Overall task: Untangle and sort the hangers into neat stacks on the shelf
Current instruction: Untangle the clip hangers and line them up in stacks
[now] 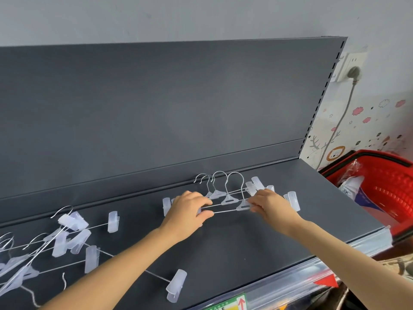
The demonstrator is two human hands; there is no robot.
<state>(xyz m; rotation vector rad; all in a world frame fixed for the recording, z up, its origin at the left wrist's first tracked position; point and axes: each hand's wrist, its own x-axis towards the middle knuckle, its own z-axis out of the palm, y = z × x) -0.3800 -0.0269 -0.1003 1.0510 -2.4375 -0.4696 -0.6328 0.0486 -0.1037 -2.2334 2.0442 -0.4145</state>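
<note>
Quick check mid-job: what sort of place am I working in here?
Probably a small shop: dark metal display shelf with slotted upright and price-label strip, red shopping basket beside it.

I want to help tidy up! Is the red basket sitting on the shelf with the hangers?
No, the red basket sits past the right end of the shelf, where the hangers lie.

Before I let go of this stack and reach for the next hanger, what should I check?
1. Left hand grips the stack of clip hangers: ok.
2. Right hand holds its right side: ok.
3. Hooks face one way: ok.
4. Hangers squared up: not ok, staggered.
5. Tangled pile separated: not ok.
6. Bare shelf in front of the stack: ok.
</note>
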